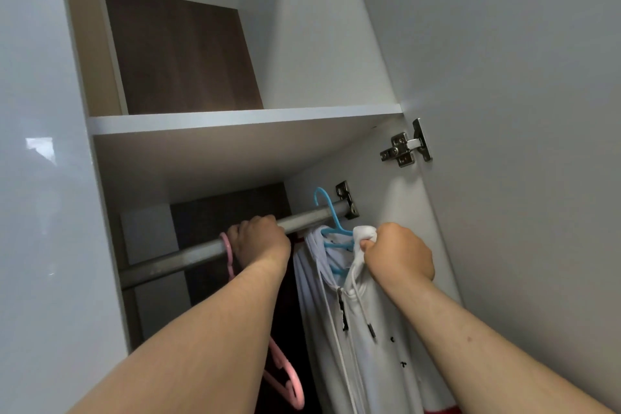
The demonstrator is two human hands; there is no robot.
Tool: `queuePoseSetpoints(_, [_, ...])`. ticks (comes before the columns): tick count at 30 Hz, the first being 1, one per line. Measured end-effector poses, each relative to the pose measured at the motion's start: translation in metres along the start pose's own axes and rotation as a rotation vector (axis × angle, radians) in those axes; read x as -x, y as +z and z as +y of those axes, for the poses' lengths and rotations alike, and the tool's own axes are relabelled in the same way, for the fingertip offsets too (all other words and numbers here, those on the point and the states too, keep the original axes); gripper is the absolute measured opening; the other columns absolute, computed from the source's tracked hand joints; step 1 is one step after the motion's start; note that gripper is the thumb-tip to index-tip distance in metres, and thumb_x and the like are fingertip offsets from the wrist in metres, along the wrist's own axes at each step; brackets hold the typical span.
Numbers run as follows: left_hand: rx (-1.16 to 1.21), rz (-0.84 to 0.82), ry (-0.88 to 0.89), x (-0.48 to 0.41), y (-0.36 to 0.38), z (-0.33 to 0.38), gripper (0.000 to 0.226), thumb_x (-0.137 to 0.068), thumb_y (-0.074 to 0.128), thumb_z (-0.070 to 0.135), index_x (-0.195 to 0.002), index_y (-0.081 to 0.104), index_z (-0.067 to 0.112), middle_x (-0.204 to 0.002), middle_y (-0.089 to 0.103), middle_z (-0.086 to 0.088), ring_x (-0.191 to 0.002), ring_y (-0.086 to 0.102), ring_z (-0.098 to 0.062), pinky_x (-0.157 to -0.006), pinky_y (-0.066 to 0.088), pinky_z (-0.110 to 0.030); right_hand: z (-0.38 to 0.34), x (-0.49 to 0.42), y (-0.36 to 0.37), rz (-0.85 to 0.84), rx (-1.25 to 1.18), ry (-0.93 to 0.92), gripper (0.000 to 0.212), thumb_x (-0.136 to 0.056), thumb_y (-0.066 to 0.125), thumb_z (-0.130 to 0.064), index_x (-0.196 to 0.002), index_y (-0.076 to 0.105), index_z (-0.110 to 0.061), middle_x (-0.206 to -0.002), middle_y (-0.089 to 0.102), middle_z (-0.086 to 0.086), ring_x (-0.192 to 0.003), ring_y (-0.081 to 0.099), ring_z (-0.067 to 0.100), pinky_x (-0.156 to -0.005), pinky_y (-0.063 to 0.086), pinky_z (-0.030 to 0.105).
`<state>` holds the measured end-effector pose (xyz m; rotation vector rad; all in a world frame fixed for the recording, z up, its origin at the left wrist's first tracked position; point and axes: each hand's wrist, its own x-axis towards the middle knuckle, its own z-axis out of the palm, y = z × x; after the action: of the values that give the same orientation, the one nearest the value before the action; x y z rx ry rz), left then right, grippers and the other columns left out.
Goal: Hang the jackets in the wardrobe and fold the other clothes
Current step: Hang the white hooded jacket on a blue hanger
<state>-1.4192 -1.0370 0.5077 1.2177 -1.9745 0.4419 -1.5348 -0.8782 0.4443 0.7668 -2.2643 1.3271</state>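
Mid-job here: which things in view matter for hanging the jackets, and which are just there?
For the job:
white jacket, on the blue hanger
pink hanger
rail
left hand, curled over the rail
right hand, gripping the jacket

Just there:
upper shelf
door hinge
rail bracket

Head camera, close, tilted up into wardrobe [242, 119].

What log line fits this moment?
left hand grips rail | right hand pinches white jacket on blue hanger | pink hanger on rail
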Motion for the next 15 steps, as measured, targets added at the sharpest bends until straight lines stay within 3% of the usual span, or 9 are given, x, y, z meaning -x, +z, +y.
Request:
queuePoseSetpoints(4, [-0.001,0.017,-0.004,-0.003,0.004,0.000,0.020,-0.095,0.049,0.032,-0.103,0.066,0.027,-0.092,0.062,-0.001,-0.100,0.056,-0.025,-0.094,0.033,-0.042,0.003,-0.005,0.007,-0.022,0.050,-0.020,0.020,-0.093,0.060,-0.036,-0.095,0.064,-0.016,-0.101,0.069,0.008,-0.092,0.064,0.032,-0.066,0.036,0.029])
queuePoseSetpoints(8, [-0.023,0.025,-0.025,-0.002,0.007,0.001,0.015,-0.093,0.053,0.032,-0.101,0.065,0.028,-0.068,0.036,0.002,-0.096,0.054,-0.026,-0.092,0.033,-0.043,0.011,0.001,0.014,-0.037,0.081,-0.032,0.022,-0.094,0.059,-0.037,-0.097,0.065,-0.017,-0.101,0.070,0.007,-0.092,0.065,0.031,-0.066,0.037,0.029])
queuePoseSetpoints(11, [-0.017,0.030,-0.038,-0.002,0.006,0.001,0.015,-0.093,0.055,0.032,-0.101,0.066,0.028,-0.072,0.044,0.000,-0.098,0.054,-0.027,-0.093,0.033,-0.043,0.012,0.003,0.017,-0.045,0.080,-0.043,0.021,-0.094,0.059,-0.037,-0.095,0.064,-0.016,-0.100,0.069,0.008,-0.091,0.064,0.031,-0.066,0.036,0.029])
queuePoseSetpoints(15, [-0.037,-0.002,-0.008,-0.006,0.008,0.000,0.016,-0.094,0.055,0.031,-0.104,0.066,0.026,-0.067,0.034,0.000,-0.091,0.052,-0.026,-0.089,0.035,-0.042,0.009,0.001,0.016,-0.082,0.107,-0.046,0.025,-0.093,0.061,-0.038,-0.097,0.064,-0.014,-0.103,0.069,0.009,-0.095,0.065,0.031,-0.066,0.036,0.029])
